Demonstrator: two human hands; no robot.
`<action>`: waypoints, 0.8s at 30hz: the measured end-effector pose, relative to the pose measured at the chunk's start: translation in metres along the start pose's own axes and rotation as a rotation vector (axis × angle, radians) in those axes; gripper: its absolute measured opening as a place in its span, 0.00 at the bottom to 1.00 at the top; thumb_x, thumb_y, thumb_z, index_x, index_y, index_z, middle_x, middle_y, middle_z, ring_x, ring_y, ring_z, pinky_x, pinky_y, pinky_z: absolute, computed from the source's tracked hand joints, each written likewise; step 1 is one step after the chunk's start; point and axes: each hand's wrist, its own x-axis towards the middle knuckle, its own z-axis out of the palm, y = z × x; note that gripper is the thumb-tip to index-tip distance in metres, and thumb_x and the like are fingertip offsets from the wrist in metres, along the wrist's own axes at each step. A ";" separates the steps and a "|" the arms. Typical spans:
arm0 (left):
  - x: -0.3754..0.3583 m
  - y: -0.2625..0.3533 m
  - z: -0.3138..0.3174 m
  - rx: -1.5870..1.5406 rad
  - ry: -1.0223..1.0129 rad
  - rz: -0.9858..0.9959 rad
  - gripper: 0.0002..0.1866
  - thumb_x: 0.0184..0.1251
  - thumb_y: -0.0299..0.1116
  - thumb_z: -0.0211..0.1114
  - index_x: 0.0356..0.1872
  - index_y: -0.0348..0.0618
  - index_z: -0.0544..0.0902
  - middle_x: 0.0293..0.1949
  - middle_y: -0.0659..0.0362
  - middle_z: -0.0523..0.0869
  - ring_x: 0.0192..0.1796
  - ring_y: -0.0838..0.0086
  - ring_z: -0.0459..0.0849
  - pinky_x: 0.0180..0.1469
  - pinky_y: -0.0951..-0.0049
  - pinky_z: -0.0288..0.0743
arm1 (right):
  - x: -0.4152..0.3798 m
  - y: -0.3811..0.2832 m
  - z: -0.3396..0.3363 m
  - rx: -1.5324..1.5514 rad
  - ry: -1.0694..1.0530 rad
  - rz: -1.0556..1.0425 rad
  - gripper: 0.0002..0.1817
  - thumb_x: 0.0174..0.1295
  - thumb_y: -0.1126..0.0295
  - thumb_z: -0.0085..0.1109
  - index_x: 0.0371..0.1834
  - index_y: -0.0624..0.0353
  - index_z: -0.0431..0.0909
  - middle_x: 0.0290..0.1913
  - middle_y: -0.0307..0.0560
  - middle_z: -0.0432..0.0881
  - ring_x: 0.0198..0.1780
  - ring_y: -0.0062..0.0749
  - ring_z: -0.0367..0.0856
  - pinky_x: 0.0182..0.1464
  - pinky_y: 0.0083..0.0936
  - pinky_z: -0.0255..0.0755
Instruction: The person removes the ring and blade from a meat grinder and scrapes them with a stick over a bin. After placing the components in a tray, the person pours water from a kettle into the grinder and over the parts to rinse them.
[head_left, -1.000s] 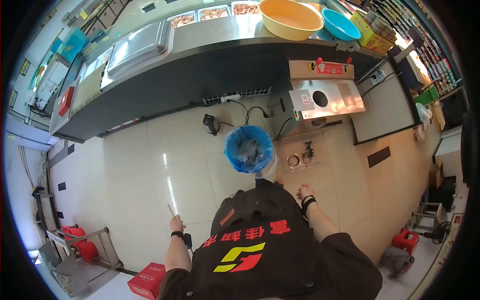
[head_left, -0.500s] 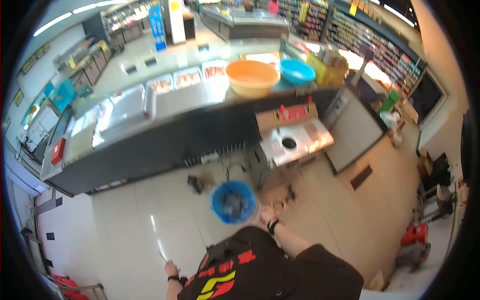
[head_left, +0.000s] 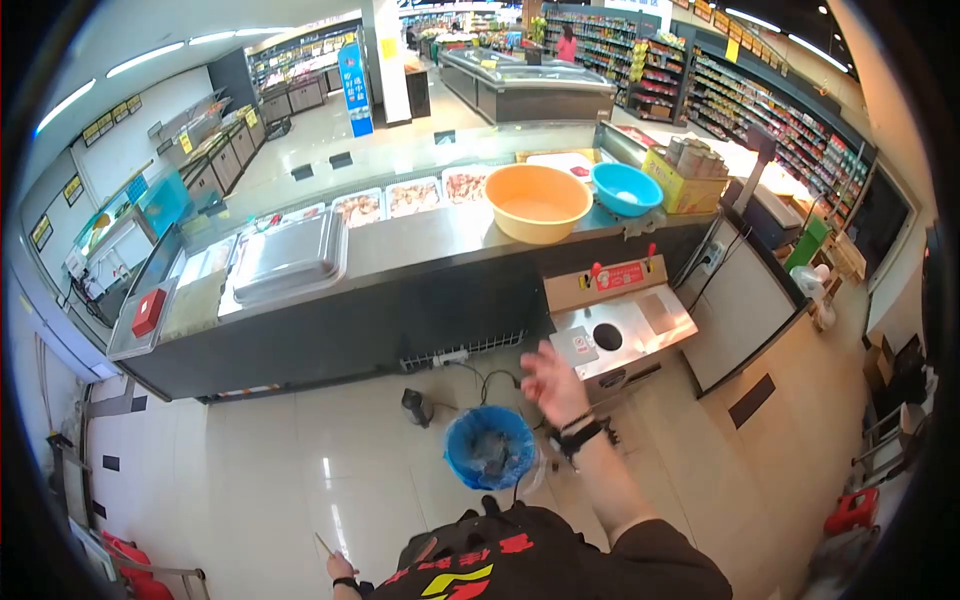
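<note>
My right hand [head_left: 553, 385] is raised in front of a low steel-topped machine [head_left: 655, 335] with a round dark hole. Its fingers are apart and partly curled, with nothing visible in them. Just below and to the left of that hand, a blue bin [head_left: 456, 452] lined with a plastic bag stands on the floor, holding crumpled greyish stuff. Low at the left, my left hand [head_left: 340, 566] is closed around a thin, stick-like tool [head_left: 323, 543] that points up and away; its exact kind is too small to make out.
A long counter [head_left: 400, 240] carries meat trays [head_left: 412, 197], a steel lid [head_left: 290, 250], an orange basin [head_left: 540, 205], a blue basin [head_left: 627, 190] and a yellow box [head_left: 685, 185]. A small dark object [head_left: 416, 407] and cables lie near the bin. Shelves and a person [head_left: 566, 45] are far behind.
My right hand has risen from beside the bin to in front of the machine, its fingers now apart. The left hand still holds the thin tool, slightly lower in view. The camera has tilted up.
</note>
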 end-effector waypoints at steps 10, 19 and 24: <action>0.119 0.052 -0.033 0.017 -0.128 0.051 0.15 0.67 0.42 0.47 0.38 0.40 0.74 0.19 0.53 0.76 0.14 0.61 0.79 0.10 0.67 0.64 | 0.004 -0.017 0.183 0.137 -0.433 -0.150 0.31 0.61 0.74 0.44 0.71 0.55 0.55 0.63 0.55 0.68 0.60 0.49 0.73 0.54 0.39 0.72; 0.247 0.095 -0.085 0.347 -0.248 0.166 0.17 0.68 0.44 0.52 0.38 0.39 0.77 0.18 0.58 0.76 0.13 0.67 0.78 0.13 0.72 0.68 | 0.064 0.123 0.178 0.113 -0.147 0.026 0.18 0.62 0.68 0.50 0.54 0.63 0.72 0.51 0.50 0.80 0.55 0.39 0.78 0.55 0.35 0.72; 0.303 0.129 -0.057 0.591 -0.324 0.295 0.22 0.69 0.46 0.50 0.38 0.34 0.81 0.26 0.49 0.82 0.27 0.61 0.84 0.31 0.63 0.77 | 0.092 0.178 0.094 0.087 0.187 0.187 0.11 0.62 0.66 0.52 0.42 0.60 0.77 0.45 0.48 0.82 0.48 0.35 0.79 0.49 0.32 0.72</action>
